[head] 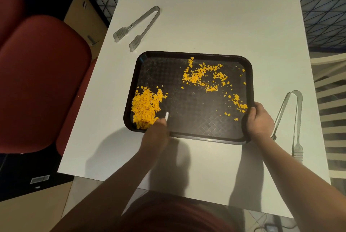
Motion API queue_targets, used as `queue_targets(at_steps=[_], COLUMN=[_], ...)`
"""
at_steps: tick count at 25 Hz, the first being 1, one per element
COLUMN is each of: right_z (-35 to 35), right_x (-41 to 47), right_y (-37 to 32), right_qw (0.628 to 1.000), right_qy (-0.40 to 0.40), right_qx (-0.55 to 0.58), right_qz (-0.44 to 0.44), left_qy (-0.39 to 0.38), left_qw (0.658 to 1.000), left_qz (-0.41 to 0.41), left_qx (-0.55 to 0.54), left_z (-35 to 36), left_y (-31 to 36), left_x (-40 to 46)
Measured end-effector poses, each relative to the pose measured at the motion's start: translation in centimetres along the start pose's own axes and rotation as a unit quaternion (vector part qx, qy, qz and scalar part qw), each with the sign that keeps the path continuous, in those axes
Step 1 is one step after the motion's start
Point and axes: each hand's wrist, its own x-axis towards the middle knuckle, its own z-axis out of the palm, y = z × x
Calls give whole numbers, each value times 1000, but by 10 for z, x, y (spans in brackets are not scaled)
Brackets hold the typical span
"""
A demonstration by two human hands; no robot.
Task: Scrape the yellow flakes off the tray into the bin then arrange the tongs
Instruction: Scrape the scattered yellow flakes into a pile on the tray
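Now | left hand (156, 132) grips white scraper (166, 115) beside flake pile (146, 107) | right hand (259, 120) clamps tray (189, 135) edge

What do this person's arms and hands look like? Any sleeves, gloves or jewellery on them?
Both arms are bare from the bottom of the picture up to the wrists, with no sleeves in view. The left hand and right hand wear no gloves, and no watch, bracelet or ring shows. The light is dim, so small details such as nails cannot be made out.
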Motion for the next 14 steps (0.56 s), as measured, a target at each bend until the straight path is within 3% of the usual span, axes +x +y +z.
queue_targets(at_steps=[4, 7, 11, 14], right_z=[0, -1, -1, -1], right_x=[0, 0, -1, -1], right_y=[0, 0, -1, -1], right_qw=[1000, 1000, 1000, 1000], right_qy=[0, 0, 3, 3], right_qx=[-5, -8, -7, -7], right_qz=[0, -1, 0, 2], left_qy=[19, -35, 1, -11], left_qw=[999, 998, 1000, 999], left_qz=[26, 56, -18, -18], left_qx=[14, 14, 22, 32], left_z=[-5, 5, 0, -5], left_y=[-4, 17, 1, -1], left_x=[-6, 2, -3, -1])
